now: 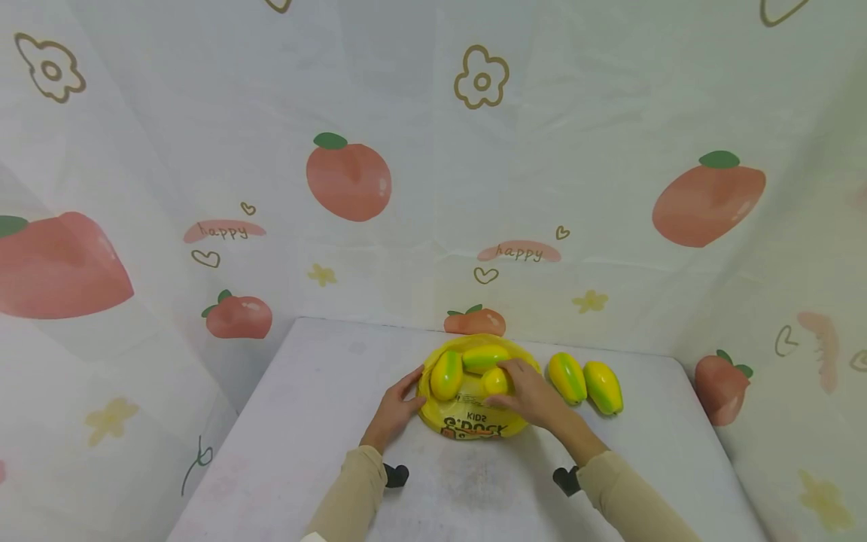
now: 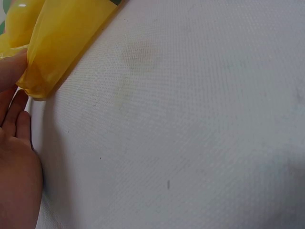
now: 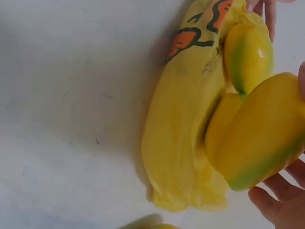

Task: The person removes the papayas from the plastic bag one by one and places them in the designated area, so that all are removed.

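Observation:
A yellow plastic bag (image 1: 433,415) with "KIDS" and "G.DUCK" printing lies with its mouth spread upward. Inside it are two glossy yellow fruits with green streaks, shaped like papayas: one upright at the left (image 1: 446,376), one lying across the back (image 1: 485,358). My left hand (image 1: 394,406) pinches the bag's left rim, thumb over the plastic and fingers behind it in the left wrist view. Over the bag's mouth, my right hand (image 1: 535,395) grips a third papaya-like fruit (image 3: 267,129), which overlaps the fruit behind it in the right wrist view.
Two more such fruits, a nearer-to-bag one (image 1: 567,378) and an outer one (image 1: 603,388), lie on the white table (image 1: 305,406) right of the bag. A printed fabric backdrop (image 1: 420,256) rises behind the table and on both sides.

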`<state>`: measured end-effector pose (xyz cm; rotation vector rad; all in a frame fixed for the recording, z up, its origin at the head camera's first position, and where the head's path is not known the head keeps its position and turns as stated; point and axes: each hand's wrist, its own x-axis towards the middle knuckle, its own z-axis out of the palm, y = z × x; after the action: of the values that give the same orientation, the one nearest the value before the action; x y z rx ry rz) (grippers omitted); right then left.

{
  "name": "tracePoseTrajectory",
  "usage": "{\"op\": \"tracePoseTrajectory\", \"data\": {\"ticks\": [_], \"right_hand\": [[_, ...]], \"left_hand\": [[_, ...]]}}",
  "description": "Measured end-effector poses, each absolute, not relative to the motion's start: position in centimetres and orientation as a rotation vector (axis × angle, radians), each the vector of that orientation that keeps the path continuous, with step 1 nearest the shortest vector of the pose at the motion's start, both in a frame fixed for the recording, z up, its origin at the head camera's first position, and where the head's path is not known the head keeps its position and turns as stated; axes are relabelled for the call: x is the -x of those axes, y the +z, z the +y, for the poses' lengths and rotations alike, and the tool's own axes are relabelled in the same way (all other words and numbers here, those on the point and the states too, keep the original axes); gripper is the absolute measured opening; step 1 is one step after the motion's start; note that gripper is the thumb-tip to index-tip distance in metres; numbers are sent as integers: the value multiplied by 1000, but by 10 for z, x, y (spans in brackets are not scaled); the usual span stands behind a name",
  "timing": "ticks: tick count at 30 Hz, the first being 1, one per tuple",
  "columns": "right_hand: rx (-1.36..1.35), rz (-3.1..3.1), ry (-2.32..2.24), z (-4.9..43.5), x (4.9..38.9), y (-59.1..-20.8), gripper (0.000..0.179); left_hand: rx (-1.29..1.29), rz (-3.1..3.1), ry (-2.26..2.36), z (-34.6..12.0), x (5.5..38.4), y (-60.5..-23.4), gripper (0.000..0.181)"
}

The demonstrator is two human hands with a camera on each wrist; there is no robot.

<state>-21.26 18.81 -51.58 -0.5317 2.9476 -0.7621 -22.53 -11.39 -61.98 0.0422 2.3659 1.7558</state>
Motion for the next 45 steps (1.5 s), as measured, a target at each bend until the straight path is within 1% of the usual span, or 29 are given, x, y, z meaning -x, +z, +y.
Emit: {"op": "tracePoseTrajectory", "data": {"ticks": [7, 20, 29, 35, 40, 45], "right_hand": [[561, 3030, -722, 198, 208, -510, 74], [493, 3113, -746, 226, 199, -502, 73], [569, 3236, -752, 247, 197, -506, 70], [590, 3337, -671, 259, 191, -508, 69], [495, 3305, -650, 270, 186, -503, 67], [384, 3283, -609, 279, 181, -506, 70]], "left_hand": [[-39, 2384, 1738, -114, 226, -619, 62], [-46, 2378, 1736, -114, 225, -620, 63], [-52, 2379, 1739, -114, 226, -622, 63], [-68, 2381, 1743, -114, 227, -623, 62], [-63, 2383, 1742, -114, 226, -622, 63], [-47, 2397, 1718, -114, 226, -620, 63]]}}
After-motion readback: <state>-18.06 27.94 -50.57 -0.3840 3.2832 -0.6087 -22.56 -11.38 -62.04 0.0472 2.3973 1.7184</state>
